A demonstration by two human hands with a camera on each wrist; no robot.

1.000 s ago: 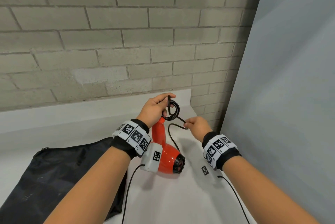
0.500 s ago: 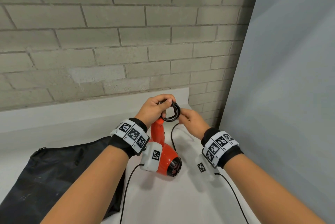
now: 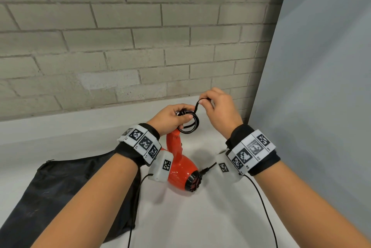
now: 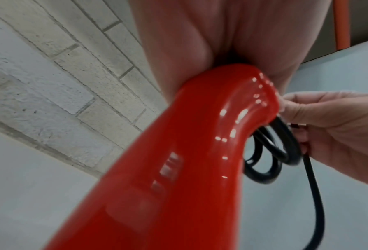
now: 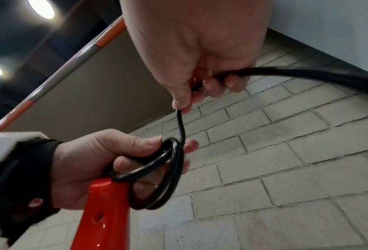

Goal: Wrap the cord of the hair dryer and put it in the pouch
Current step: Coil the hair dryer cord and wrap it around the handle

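1. Black fabric pouch (image 3: pixel 60 187) lies flat on the white table (image 3: pixel 200 217) at the left, partly hidden under the left forearm.
2. Left hand (image 3: pixel 170 117): fingers curled round the end of the hair dryer's handle, with black loops of cord (image 3: pixel 190 125) gathered in the same grip. The right wrist view shows the loops (image 5: pixel 163 177) pinned between thumb and fingers (image 5: pixel 136 143).
3. Red hair dryer (image 3: pixel 180 175) stands tilted, its barrel end low near the table and its handle rising to the left hand; whether it touches the table is unclear. It sits just right of the pouch. In the left wrist view the glossy handle (image 4: pixel 179 152) fills the frame.
4. Cord runs up from the loops in a short strand to the right hand (image 3: pixel 218 111).
5. Right hand: held just above and right of the left hand, thumb and fingers pinching the strand. The right wrist view shows the cord (image 5: pixel 285 72) passing through the curled fingers (image 5: pixel 211 84) and trailing away to the right.
6. Grey brick wall (image 3: pixel 140 47) behind; pale panel (image 3: pixel 321 87) at the right.
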